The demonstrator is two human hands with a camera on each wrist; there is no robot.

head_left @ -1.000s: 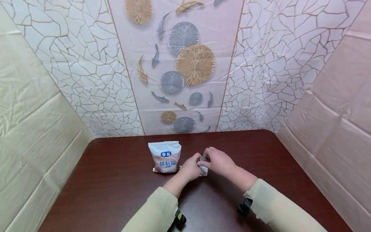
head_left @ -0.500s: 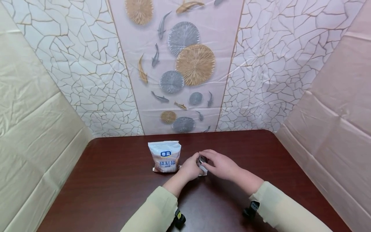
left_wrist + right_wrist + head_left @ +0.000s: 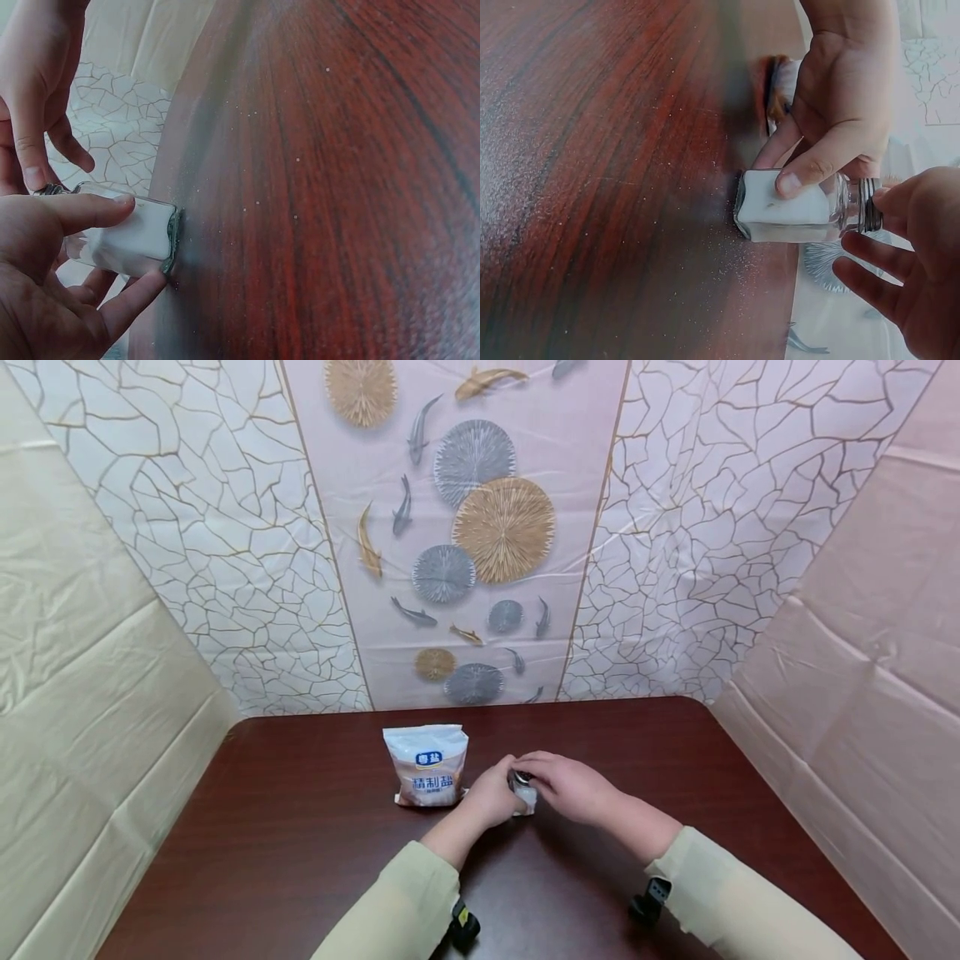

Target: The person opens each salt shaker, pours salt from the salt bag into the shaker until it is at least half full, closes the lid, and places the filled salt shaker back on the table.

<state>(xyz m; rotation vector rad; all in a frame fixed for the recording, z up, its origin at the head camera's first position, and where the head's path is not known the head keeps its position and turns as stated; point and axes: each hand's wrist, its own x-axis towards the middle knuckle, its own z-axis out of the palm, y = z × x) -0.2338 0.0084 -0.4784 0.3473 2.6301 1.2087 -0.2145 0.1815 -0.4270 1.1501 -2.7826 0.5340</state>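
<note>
A small clear glass salt shaker (image 3: 787, 206), largely filled with white salt, stands upright on the table. My left hand (image 3: 491, 795) grips its glass body, thumb on one side and fingers on the other. At the top is a dark metal cap (image 3: 871, 204), which the thumb and fingers of my right hand (image 3: 576, 788) pinch around its rim. Part of the cap is hidden behind those fingers in the head view. To the left of the shaker stands a white printed bag of salt (image 3: 427, 767), close to my left hand.
Fine white grains are scattered on the dark red-brown wooden table (image 3: 300, 860), densest around the shaker's base in the right wrist view. Patterned cloth (image 3: 480, 527) hangs along the table's back edge, and beige cloth (image 3: 862, 693) hangs at the sides.
My right hand has shifted its fingers around the cap, first spreading and moving slightly right, then coming over it again. My left hand keeps its grip on the shaker; the bag stays put.
</note>
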